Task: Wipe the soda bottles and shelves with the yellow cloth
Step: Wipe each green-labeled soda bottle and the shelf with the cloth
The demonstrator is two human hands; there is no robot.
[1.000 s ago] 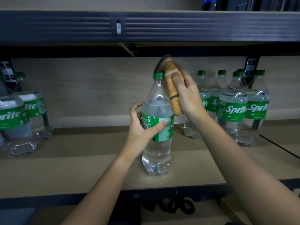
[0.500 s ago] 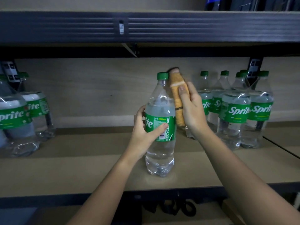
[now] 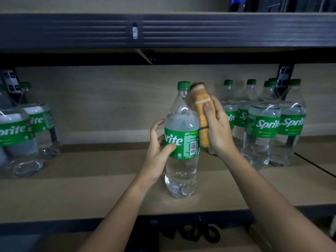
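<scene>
On the shelf [image 3: 91,193], the bottle [image 3: 181,140] has turned label-forward under the left hand [image 3: 158,151], now only loosely curled against it, while the right hand [image 3: 218,128], gripping the folded cloth [image 3: 201,117], has slid from cap to shoulder, so wiping is moving down.

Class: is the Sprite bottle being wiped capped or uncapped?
Capped: a green cap sits on the neck of the Sprite bottle.
</scene>
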